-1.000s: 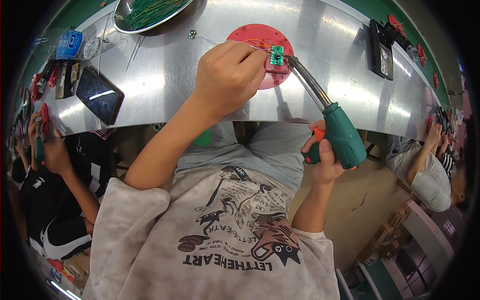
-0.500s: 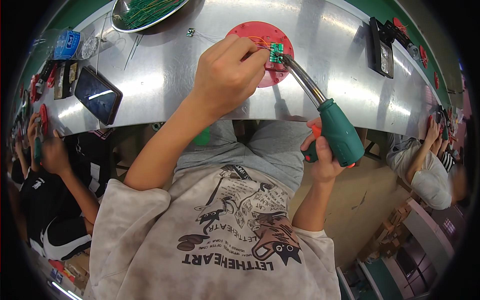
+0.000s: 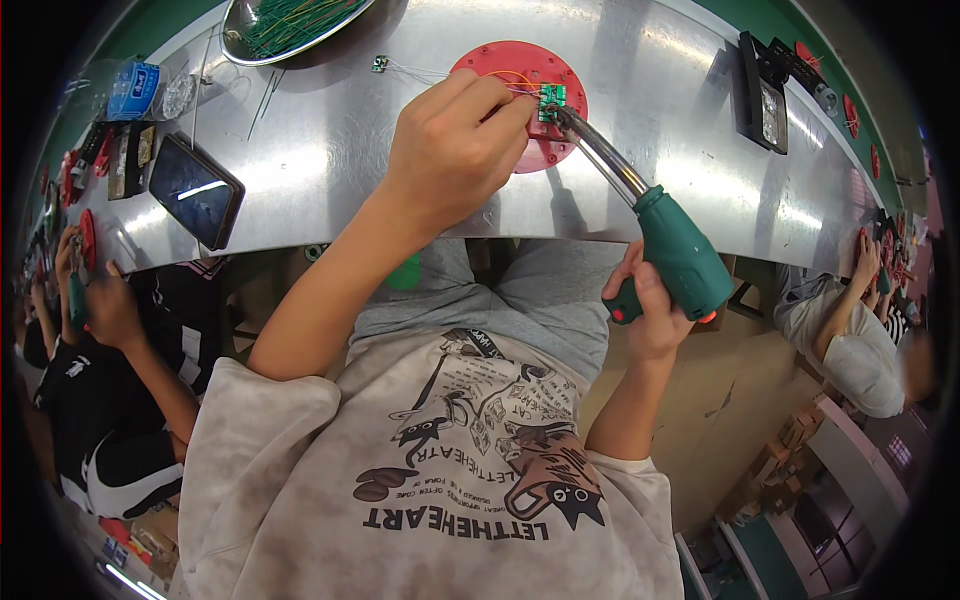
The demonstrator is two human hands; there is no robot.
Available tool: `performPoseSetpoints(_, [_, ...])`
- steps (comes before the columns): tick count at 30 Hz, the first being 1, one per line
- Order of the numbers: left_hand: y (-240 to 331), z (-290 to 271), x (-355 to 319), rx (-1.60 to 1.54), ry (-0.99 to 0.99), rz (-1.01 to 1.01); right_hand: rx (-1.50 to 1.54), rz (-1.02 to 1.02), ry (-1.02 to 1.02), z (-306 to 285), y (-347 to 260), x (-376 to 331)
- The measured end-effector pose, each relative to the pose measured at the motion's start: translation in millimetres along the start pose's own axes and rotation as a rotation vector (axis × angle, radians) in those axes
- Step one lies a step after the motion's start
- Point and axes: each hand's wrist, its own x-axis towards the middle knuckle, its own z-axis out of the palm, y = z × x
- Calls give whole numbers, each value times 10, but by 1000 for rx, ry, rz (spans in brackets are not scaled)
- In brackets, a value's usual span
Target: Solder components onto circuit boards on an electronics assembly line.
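On my feed, the right hand (image 3: 650,300) is wrapped around a green soldering gun (image 3: 685,255); farther off, the left hand (image 3: 455,140) pinches what looks like a thin wire (image 3: 527,94) beside the circuit board (image 3: 552,92) on the red disc (image 3: 480,58). I judge a joint is being soldered, calling for steady fingers next

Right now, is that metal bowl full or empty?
Not empty: green wires lie piled in the metal bowl. The picture cuts it off, so I cannot tell whether it's full.
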Motion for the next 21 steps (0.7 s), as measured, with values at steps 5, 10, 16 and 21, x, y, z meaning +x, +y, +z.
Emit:
performPoseSetpoints(5, [-80, 79, -33, 9, 79, 51, 62, -94, 146, -26, -29, 73])
performPoseSetpoints(10, [-65, 24, 67, 35, 65, 47, 68, -182, 254, -187, -33, 262])
performPoseSetpoints(16, [100, -150, 232, 105, 85, -54, 243, -167, 371, -336, 80, 695])
performPoseSetpoints(21, [-100, -161, 525, -6, -295, 18, 444, -5, 625, -348, 102, 869])
